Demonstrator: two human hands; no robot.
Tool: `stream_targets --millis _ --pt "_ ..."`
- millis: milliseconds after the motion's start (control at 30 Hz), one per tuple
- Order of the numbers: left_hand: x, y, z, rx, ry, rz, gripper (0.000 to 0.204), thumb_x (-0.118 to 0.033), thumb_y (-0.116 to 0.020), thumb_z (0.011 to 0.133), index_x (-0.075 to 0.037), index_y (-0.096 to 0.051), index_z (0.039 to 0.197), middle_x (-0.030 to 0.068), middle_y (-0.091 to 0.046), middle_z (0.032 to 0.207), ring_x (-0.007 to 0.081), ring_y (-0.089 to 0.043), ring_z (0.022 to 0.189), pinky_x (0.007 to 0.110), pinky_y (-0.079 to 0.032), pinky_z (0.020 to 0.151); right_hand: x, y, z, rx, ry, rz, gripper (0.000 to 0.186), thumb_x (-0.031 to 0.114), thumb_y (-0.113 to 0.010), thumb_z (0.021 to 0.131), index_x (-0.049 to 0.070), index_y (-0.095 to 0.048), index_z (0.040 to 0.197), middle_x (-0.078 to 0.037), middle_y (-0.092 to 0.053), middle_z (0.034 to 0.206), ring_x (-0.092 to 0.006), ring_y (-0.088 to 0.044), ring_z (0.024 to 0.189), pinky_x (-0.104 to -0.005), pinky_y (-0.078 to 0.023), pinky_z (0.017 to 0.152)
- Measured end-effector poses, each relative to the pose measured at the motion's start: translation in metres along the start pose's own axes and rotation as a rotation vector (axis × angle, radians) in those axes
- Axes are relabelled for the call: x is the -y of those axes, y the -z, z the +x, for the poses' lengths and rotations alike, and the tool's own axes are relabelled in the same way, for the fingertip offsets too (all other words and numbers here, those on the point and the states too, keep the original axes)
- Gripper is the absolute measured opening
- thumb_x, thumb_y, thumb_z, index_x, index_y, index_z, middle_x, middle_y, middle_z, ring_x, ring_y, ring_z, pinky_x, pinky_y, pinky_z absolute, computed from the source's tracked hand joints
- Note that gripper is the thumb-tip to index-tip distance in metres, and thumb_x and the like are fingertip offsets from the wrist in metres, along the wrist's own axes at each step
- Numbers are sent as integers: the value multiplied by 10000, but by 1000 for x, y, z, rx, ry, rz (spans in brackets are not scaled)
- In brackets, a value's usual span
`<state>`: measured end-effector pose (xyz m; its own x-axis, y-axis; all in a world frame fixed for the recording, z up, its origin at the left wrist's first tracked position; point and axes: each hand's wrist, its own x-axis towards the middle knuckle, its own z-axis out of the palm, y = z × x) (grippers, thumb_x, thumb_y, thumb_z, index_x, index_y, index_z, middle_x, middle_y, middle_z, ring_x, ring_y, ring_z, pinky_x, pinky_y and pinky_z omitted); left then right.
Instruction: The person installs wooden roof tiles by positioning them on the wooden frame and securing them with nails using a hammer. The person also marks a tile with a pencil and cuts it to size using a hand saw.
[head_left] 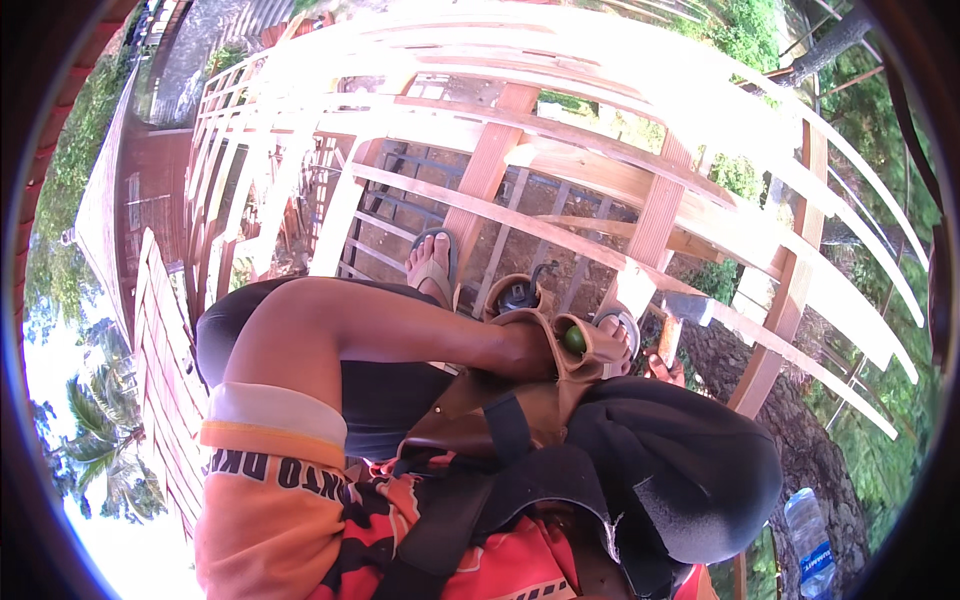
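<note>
In the head view, the person perched on an open roof frame, knees drawn up, with pale battens crossing thicker rafters ahead and wide gaps showing the ground below. The room to move was narrow: the left foot and right foot, both in sandals, sat close under the nearest batten, and the right knee bulged up on the near side of the right hand. Beyond that hand ran the batten, then a rafter slanting down to the right, with a tree trunk and a plastic bottle farther out at the lower right. The right hand was wrapped round the low end of the hammer — its head stood above the fist, overlapping the batten, though contact could not be told. The left hand reached into a brown pouch between the knees; its fingers were hidden, so whether they gripped anything could not be told. Near that wrist, a green round thing sat in one pocket — a black thing in another.
</note>
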<state>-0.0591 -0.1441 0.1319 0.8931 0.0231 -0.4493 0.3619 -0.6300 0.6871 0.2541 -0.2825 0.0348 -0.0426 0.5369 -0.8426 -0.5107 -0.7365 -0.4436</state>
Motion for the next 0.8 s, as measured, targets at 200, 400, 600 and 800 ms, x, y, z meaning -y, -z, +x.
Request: stream_targets --millis 200,400,600,800 --pt "-10 25 3 19 -39 68 301 -139 -569 859 -19 -691 1107 192 -699 1140 311 -704 1011 420 -569 843 -15 0 0 -11 14 38 199 213 -729 936 81 -654 1064 26 -567 686 -83 -514 524 -251 -419 475" --pt "-16 35 -1 161 -38 29 300 -120 -586 849 -22 -683 1116 188 -694 1139 308 -696 1010 413 -567 836 -10 -10 -4 30 57 -34 205 210 -728 933 71 -650 1063 21 -567 678 -86 -524 522 -256 -416 459" --pt "-21 62 14 375 -50 26 305 -102 -604 839 -26 -676 1125 184 -688 1138 304 -689 1009 405 -566 829 -11 -10 -7 -63 31 -69 208 230 -686 958 66 -652 1081 27 -554 694 -74 -489 553 -246 -383 500" --pt "13 87 -10 595 -309 -75 304 -95 -597 855 -22 -659 1144 189 -696 1127 329 -686 1011 438 -556 834 -16 -12 -2 10 101 -46 210 232 -682 958 57 -639 1066 27 -557 706 -72 -489 560 -248 -390 503"
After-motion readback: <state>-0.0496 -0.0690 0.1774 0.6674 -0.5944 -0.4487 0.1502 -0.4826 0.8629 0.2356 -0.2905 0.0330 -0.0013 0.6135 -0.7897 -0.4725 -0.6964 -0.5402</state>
